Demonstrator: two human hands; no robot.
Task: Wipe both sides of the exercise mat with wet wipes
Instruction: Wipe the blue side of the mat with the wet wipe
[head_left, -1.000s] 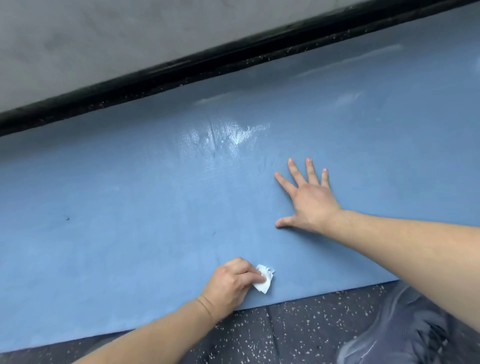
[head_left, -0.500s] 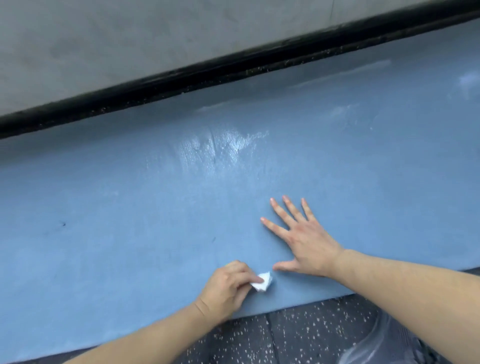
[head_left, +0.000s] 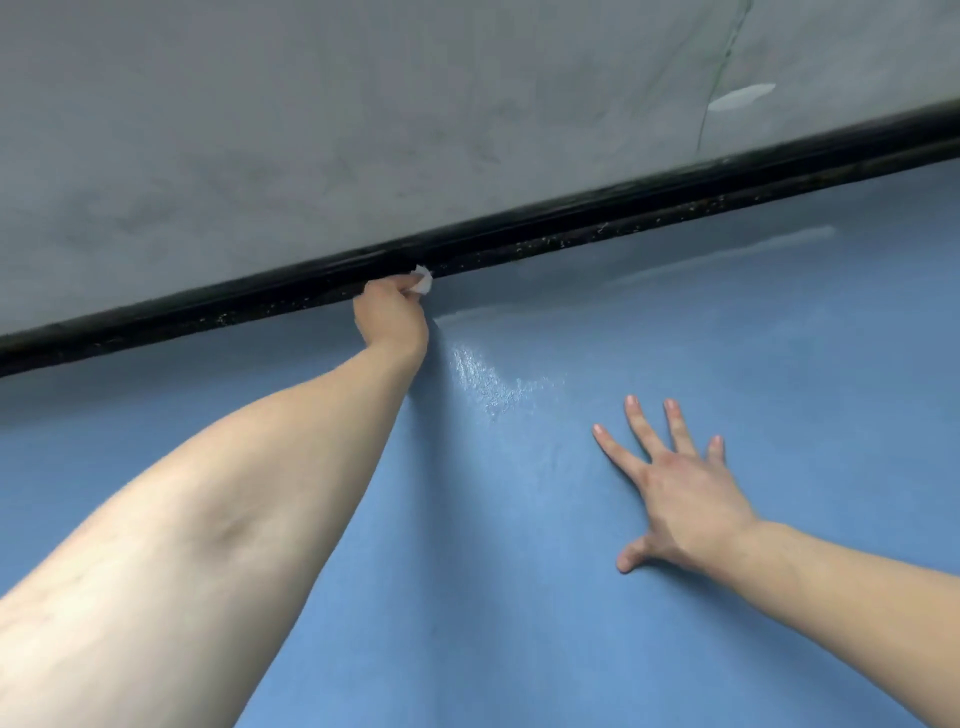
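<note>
Mat (head_left: 519, 597), one big blue one, fills the floor near us and runs off the picture on three sides. One small white wipe (head_left: 422, 280) sits at its far edge, pinched in the left hand (head_left: 390, 318), mostly hidden. To the right, the right hand (head_left: 680, 493) lies flat with fingers spread on the mat.

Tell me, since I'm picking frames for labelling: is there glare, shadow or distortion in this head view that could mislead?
Head view: a shiny wet glare patch sits on the mat between the left hand gripping the wipe and the flat right hand; a soft shadow runs beside the left forearm; wide-angle distortion enlarges that forearm; edges look slightly soft.
</note>
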